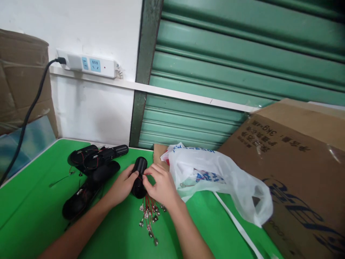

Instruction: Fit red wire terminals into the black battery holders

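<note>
A black plastic shell (140,164), elongated and rounded at both ends, rests upright-lengthwise on the green tabletop. My left hand (124,185) grips it from the left, thumb across its middle. My right hand (160,183) is at its right side, thumb and forefinger pinched on a thin red wire that crosses the shell; the fingertips partly hide it. Just below, between my forearms, lies a bunch of red wires with small round metal parts (149,219) at their ends. Several similar black shells (81,198) with wires are piled to the left.
A white plastic bag (215,172) lies right of my hands, with a white strap (238,226) below it. A large cardboard box (302,172) stands at the right, another box (24,79) at the left. A power strip (88,64) with a black cable (35,104) is on the wall.
</note>
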The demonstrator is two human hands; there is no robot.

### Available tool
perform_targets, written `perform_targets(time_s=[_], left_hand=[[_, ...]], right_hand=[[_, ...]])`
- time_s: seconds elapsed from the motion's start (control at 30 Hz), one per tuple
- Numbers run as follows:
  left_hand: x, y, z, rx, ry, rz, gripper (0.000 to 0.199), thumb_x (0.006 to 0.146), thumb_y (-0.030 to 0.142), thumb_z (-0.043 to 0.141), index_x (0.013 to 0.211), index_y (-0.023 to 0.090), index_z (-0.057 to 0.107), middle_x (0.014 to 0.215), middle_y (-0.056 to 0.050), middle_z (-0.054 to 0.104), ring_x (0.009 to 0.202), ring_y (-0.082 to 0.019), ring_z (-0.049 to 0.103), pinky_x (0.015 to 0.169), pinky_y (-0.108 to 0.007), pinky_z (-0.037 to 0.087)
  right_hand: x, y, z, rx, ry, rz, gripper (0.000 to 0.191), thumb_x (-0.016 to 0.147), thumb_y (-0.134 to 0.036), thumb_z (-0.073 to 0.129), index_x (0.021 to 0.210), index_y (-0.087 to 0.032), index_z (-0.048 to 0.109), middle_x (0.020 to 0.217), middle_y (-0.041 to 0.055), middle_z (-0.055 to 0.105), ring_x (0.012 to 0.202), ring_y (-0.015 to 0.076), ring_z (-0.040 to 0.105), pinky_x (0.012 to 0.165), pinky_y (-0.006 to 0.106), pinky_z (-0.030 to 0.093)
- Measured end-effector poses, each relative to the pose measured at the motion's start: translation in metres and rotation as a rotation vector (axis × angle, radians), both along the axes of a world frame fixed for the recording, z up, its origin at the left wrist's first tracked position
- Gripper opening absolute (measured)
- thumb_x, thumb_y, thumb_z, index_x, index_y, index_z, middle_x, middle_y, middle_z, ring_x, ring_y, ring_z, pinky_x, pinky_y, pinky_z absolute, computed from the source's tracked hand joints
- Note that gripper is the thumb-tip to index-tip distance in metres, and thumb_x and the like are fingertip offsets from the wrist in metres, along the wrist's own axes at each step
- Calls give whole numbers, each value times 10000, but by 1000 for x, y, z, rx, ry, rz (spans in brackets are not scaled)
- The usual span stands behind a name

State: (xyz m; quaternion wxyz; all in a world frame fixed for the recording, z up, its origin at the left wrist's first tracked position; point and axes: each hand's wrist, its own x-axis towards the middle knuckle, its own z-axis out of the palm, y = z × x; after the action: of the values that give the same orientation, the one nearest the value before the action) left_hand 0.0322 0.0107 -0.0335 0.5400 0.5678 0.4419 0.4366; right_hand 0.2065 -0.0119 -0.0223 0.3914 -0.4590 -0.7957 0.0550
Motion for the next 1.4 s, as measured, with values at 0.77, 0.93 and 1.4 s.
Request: perform_targets(time_s=[0.77, 0.93, 1.4], left_hand=[[0, 0, 4, 44, 38, 83, 315, 771, 400, 601, 963, 169, 694, 853, -36, 694, 889, -263, 628, 821, -344, 473], [2, 0, 7, 55, 60, 119, 304, 753, 411, 579, 929, 179, 668, 847, -26, 686, 876, -258, 631, 812, -346, 473], [0, 1, 4, 72, 81, 31, 292, 810, 436, 563, 935, 185, 645, 835, -7, 656, 863, -237, 620, 795, -333, 463]], right_hand=[[-8, 4, -7, 34, -96, 6, 183, 981, -141, 528, 889, -206, 672, 865, 60, 681, 837, 227, 619, 771, 331, 480], [-10, 5, -11, 112, -87, -11, 184, 977, -143, 530, 872, -202, 669, 826, 48, 670, 803, 216, 602, 743, 320, 469], [-8, 2, -8, 186, -127, -71, 138, 949, -158, 573, 898, -206, 692, 851, 50, 699, 835, 225, 607, 726, 333, 484]])
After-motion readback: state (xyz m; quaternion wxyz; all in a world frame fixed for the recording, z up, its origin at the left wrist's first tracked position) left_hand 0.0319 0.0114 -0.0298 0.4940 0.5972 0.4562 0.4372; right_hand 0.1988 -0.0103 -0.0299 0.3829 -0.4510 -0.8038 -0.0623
